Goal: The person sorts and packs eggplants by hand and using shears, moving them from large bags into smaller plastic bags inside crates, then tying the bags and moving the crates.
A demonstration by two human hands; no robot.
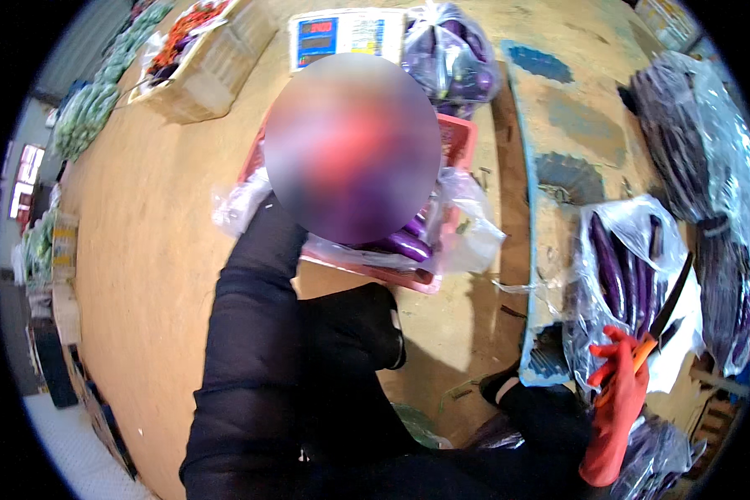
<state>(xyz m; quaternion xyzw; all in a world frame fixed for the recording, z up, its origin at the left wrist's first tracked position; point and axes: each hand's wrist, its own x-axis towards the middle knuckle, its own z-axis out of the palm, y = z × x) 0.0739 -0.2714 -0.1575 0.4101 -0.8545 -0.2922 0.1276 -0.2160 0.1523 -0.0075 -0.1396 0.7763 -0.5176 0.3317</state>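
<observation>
My right hand (pixel 619 379), in a red rubber glove, is closed round the orange handle of a knife (pixel 668 310) whose long dark blade points up and away. Beside it, long purple eggplants (pixel 612 271) lie in an open clear plastic bag (pixel 579 312). My left arm (pixel 254 283), in a sheer black sleeve, reaches over a pink plastic crate (pixel 457 137) lined with clear plastic. A round blurred patch covers my left hand and most of the crate, so its fingers are hidden. More eggplants (pixel 407 244) show at the crate's near right corner.
Behind the crate stand a white scale (pixel 347 35) with a display and a full bag of eggplants (pixel 452 58). A blue-edged board (pixel 546 358) runs along the right, with bagged eggplants (pixel 683 137) beyond. A cream crate (pixel 200 83) and bagged green produce (pixel 87 117) are far left.
</observation>
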